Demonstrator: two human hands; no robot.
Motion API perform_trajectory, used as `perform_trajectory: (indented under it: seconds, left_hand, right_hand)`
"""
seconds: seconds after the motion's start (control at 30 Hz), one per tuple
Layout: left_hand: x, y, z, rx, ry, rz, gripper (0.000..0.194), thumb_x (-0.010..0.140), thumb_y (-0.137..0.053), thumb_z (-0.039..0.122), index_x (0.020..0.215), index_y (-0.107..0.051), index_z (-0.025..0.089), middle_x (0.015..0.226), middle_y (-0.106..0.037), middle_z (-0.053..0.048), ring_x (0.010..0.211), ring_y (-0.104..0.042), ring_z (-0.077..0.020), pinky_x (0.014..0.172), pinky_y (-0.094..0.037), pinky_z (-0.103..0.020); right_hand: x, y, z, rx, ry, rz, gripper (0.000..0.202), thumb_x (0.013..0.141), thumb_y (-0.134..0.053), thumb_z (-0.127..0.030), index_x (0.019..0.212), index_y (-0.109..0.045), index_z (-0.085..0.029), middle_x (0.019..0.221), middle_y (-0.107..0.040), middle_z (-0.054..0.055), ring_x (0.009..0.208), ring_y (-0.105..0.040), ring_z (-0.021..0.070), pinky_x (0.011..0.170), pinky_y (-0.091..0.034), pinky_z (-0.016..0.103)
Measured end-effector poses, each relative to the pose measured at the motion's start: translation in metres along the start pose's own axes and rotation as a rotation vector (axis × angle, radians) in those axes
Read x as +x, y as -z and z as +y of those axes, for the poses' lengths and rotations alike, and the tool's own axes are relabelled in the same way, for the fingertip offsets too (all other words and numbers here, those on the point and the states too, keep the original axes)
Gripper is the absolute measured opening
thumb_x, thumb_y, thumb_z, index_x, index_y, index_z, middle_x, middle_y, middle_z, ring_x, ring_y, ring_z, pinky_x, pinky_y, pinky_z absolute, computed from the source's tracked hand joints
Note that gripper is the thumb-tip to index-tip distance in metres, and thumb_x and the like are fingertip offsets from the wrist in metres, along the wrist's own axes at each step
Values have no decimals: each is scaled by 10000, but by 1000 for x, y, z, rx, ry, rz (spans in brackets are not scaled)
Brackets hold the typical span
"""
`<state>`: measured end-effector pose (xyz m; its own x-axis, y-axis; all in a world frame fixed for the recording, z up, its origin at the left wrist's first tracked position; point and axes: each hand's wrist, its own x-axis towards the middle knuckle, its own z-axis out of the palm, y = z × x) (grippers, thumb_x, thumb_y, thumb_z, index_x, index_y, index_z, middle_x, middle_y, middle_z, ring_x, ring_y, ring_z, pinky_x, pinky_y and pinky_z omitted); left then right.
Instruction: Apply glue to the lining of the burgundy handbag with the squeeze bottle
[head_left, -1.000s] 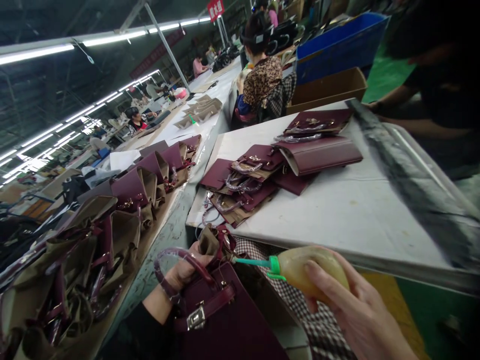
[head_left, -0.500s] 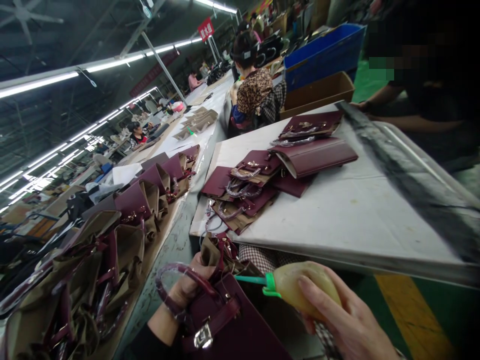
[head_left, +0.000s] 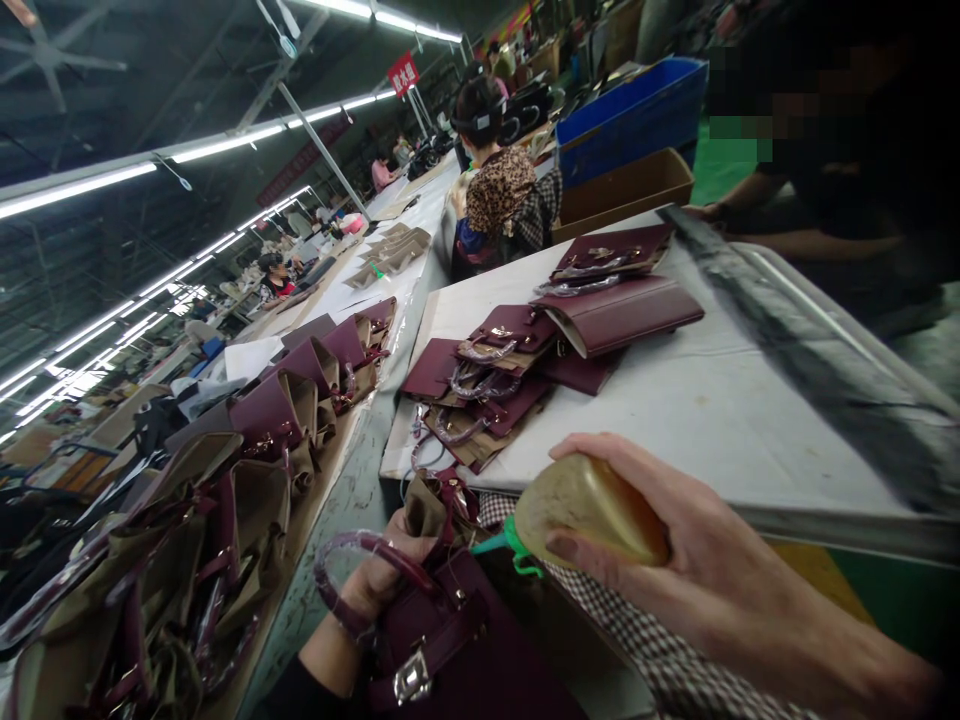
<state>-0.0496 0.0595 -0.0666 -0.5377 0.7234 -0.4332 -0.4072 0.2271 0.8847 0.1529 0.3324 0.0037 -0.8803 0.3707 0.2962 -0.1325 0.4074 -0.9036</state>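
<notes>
Burgundy leather is filling the bottom of our view: we are holding a handbag (head_left: 457, 650) low in front of us, below the near edge of the white surface (head_left: 697, 410). Our left hand (head_left: 375, 580) is closing its grip on the bag's top, fingers wrapped around the plastic-covered handle (head_left: 352, 545) beside the tan lining (head_left: 424, 500) that is sticking up from the opening. A silver buckle (head_left: 412, 678) is showing on the strap across the bag's front.

Our right hand (head_left: 675, 560) is clamping its grip on a yellowish squeeze bottle (head_left: 589, 510), thumb underneath and fingers over the top. Its green nozzle (head_left: 499, 540) is pointing left toward the bag's opening, just beside the lining; we cannot tell whether the tip is touching.

On the surface beyond, a pile of burgundy bag pieces (head_left: 487, 380) is lying with clear-wrapped handles, and a finished flap bag (head_left: 622, 315) is resting next to it. To our left, a row of open bags (head_left: 285, 410) is running along a second long bench. A person in a leopard-print top (head_left: 499, 190) is sitting farther back, and another person's arm (head_left: 787, 245) is reaching in at the far right.
</notes>
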Motion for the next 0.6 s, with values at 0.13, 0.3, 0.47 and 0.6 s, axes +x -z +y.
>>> perform_trajectory:
  seconds: [0.13,0.3,0.47,0.6]
  left_hand:
    - [2,-1,1,35,5,40,361,708,-942,317,1028,-846,182,949,-847,-75,834,-785,-292,822,-569,-378]
    - [1,11,-6,70,-1,66,295,705,-952,372,916,-839,200,867,-836,-57,781,-765,-277,775,-559,-367]
    - [-5,15,-7,80,-11,111,363,649,-984,380,946,-846,225,891,-840,-82,962,-771,-376,817,-587,-427]
    - [-15,10,2,63,-4,145,384,632,-993,429,916,-845,218,891,-837,-95,964,-781,-375,825,-597,-420]
  right_hand:
    - [31,13,-16,-62,226,-107,417,961,-768,-400,1313,-568,-299,1175,-702,4,995,-692,191,869,-572,319]
    - [34,15,-16,62,85,-23,451,935,-767,-514,1279,-615,-266,1107,-736,17,914,-700,212,790,-586,332]
    - [13,10,4,416,-287,144,470,851,-821,-599,1158,-687,-269,887,-733,-1,715,-631,192,559,-555,273]
    - [-14,2,36,786,-504,268,407,841,-811,-599,1028,-776,-239,917,-743,63,678,-627,207,453,-528,261]
